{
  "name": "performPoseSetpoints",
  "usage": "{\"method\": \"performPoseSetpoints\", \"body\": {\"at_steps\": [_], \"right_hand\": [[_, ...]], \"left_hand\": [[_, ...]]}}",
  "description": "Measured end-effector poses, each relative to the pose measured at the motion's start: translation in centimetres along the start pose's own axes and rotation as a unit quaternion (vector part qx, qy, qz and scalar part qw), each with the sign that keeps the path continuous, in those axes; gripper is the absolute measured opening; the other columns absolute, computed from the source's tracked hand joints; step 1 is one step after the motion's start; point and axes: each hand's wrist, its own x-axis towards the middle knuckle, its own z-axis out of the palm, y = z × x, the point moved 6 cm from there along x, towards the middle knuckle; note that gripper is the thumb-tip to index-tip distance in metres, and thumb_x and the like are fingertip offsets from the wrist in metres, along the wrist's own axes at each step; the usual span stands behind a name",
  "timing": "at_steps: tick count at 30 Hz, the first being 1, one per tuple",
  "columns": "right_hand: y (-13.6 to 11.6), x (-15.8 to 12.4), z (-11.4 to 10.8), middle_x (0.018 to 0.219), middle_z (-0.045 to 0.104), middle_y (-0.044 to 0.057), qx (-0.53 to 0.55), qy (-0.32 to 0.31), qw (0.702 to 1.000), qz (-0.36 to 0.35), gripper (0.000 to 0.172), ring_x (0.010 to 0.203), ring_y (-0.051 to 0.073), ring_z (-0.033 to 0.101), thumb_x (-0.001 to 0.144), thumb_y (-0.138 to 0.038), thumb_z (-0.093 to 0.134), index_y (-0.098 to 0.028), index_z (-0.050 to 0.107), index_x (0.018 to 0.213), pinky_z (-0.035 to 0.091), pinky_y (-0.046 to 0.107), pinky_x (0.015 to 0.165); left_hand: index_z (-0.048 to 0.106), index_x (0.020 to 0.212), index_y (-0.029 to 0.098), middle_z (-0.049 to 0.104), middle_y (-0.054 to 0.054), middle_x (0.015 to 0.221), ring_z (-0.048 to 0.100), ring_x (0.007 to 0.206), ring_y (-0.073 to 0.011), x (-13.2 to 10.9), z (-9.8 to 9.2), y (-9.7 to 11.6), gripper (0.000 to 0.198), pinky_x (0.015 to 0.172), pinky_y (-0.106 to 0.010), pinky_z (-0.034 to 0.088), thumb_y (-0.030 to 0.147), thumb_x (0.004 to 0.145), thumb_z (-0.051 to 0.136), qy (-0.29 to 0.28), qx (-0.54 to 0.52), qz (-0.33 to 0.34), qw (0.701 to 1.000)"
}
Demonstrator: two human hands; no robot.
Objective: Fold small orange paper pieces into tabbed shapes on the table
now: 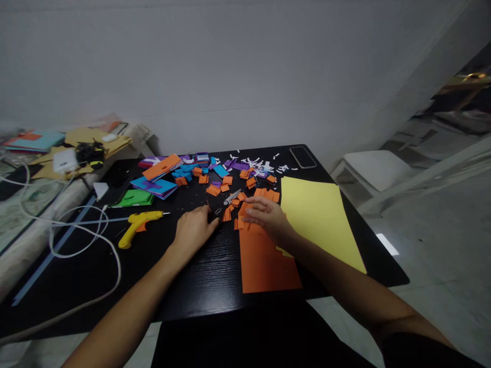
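Observation:
My left hand rests on the black table by the dark handles of a pair of scissors; its fingertips are partly hidden, so its hold is unclear. Over the top of an orange sheet, my right hand has its fingers stretched to the left, close to small orange paper pieces. A large yellow sheet lies beneath and beside my right forearm. Several more folded orange pieces are scattered beyond the hands.
A yellow glue gun lies left, near a white cable. Green paper, a blue stack and white scraps lie farther back. A phone sits at the back right; a white stool stands beyond the table.

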Motion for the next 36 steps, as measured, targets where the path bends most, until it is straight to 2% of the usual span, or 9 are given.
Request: {"method": "performPoseSetpoints", "body": {"at_steps": [5,9,14,17,20,23,26,29,36], "right_hand": [[0.0,-0.2,0.1,0.082,0.076,0.001,-0.071,-0.018,0.997,-0.020,0.026,0.073,0.015,0.070,0.068,-0.030,0.087,-0.022,0.074,0.089,0.057,0.030,0.073],[-0.1,-0.3,0.3,0.076,0.075,0.000,-0.094,-0.024,0.995,-0.025,0.029,0.065,0.014,0.066,0.068,-0.032,0.087,-0.021,0.074,0.091,0.053,0.029,0.066],[-0.2,-0.7,0.8,0.074,0.074,-0.001,-0.114,-0.028,0.993,-0.028,0.026,0.066,0.014,0.067,0.069,-0.032,0.086,-0.020,0.074,0.090,0.052,0.027,0.064],[0.0,-0.7,0.8,0.073,0.074,-0.001,-0.120,-0.020,0.992,-0.024,0.025,0.065,0.014,0.067,0.069,-0.031,0.086,-0.020,0.074,0.087,0.052,0.027,0.065],[0.6,-0.5,0.7,0.072,0.074,-0.001,-0.118,-0.011,0.993,-0.016,0.025,0.065,0.014,0.067,0.067,-0.031,0.087,-0.020,0.073,0.084,0.053,0.028,0.065],[1.1,-0.4,0.7,0.072,0.074,-0.001,-0.111,-0.011,0.994,-0.017,0.026,0.065,0.014,0.068,0.066,-0.032,0.087,-0.019,0.072,0.083,0.053,0.028,0.066],[1.4,-0.3,0.8,0.072,0.074,-0.001,-0.100,-0.020,0.995,-0.022,0.027,0.067,0.015,0.070,0.064,-0.032,0.088,-0.019,0.071,0.081,0.054,0.028,0.065],[1.6,-0.3,1.0,0.071,0.075,0.000,-0.095,-0.031,0.995,-0.016,0.028,0.067,0.015,0.071,0.064,-0.033,0.089,-0.020,0.070,0.080,0.055,0.027,0.063],[2.5,-0.3,1.2,0.067,0.075,0.000,-0.080,-0.058,0.995,0.033,0.033,0.058,0.012,0.067,0.063,-0.040,0.090,-0.019,0.071,0.079,0.055,0.024,0.060]], "left_hand": [[0.068,0.104,0.019,0.075,-0.013,0.103,0.072,0.093,-0.0333,0.1,0.0,-0.3,0.030,0.073,-0.037,0.052,0.044,0.091,0.057,0.002,-0.010,-0.005,1.000],[0.069,0.105,0.018,0.073,-0.013,0.105,0.071,0.094,-0.0339,0.2,0.1,-0.3,0.033,0.071,-0.038,0.052,0.045,0.092,0.055,-0.002,-0.013,-0.005,1.000],[0.071,0.106,0.018,0.072,-0.013,0.105,0.071,0.092,-0.0331,0.0,0.1,-0.1,0.039,0.070,-0.039,0.052,0.046,0.097,0.045,0.002,-0.014,-0.006,1.000],[0.073,0.105,0.017,0.072,-0.014,0.105,0.070,0.096,-0.0333,-0.1,-0.2,0.0,0.040,0.075,-0.040,0.052,0.045,0.098,0.044,0.013,-0.012,0.001,1.000],[0.073,0.100,0.015,0.073,-0.014,0.101,0.067,0.100,-0.0322,-0.3,-0.9,0.6,0.039,0.086,-0.042,0.050,0.040,0.100,0.043,0.059,-0.032,0.035,0.997],[0.071,0.100,0.018,0.073,-0.009,0.097,0.067,0.095,-0.0247,-1.0,-1.4,1.8,0.034,0.089,-0.036,0.049,0.037,0.102,0.043,0.093,-0.177,0.112,0.973],[0.068,0.100,0.019,0.071,-0.004,0.089,0.065,0.082,-0.0179,-1.6,-0.7,2.9,0.029,0.078,-0.028,0.050,0.043,0.100,0.050,0.055,-0.333,0.163,0.927],[0.066,0.094,0.018,0.067,-0.002,0.083,0.061,0.076,-0.0152,-1.8,0.0,3.5,0.029,0.075,-0.026,0.048,0.041,0.100,0.051,0.038,-0.377,0.181,0.908],[0.064,0.087,0.017,0.058,0.002,0.074,0.053,0.070,-0.0132,-1.4,0.4,3.2,0.031,0.070,-0.024,0.043,0.042,0.100,0.050,0.018,-0.427,0.175,0.887]]}}
